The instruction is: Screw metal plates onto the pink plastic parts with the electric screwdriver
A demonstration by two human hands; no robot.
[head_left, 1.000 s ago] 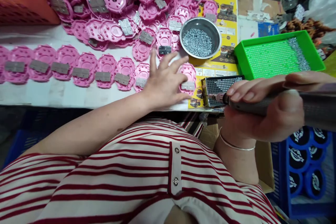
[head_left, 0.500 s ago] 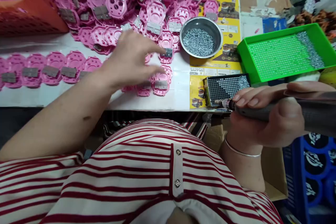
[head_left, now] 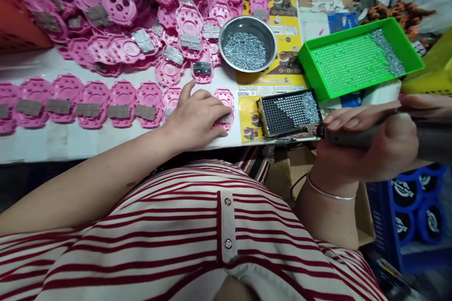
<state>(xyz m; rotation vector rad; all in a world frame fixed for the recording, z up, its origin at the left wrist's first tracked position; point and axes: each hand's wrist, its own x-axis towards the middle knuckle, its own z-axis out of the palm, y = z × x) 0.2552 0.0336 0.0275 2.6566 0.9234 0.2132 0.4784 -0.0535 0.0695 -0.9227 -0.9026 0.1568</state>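
Observation:
My left hand (head_left: 199, 117) rests over the right end of a row of pink plastic parts with grey metal plates. Its fingers are spread, with the fingertips on and beside the rightmost pink part (head_left: 226, 99); nothing is gripped. My right hand (head_left: 374, 143) is wrapped round a dark electric screwdriver (head_left: 356, 137). The tool's tip points left, at the lower right edge of a black perforated tray (head_left: 282, 113) with small screws. Another pink part (head_left: 153, 99) lies in the row, left of my left hand.
Behind the row is a heap of pink parts (head_left: 122, 49). A metal bowl of screws (head_left: 247, 49) stands right of it. Further right are a green tray (head_left: 360, 63) and a yellow container (head_left: 432, 66). An orange basket (head_left: 21, 33) is at the far left.
My left hand has come down and nearer, from the heap's edge onto the row. My right hand still holds the screwdriver by the black tray. The whole view has shifted.

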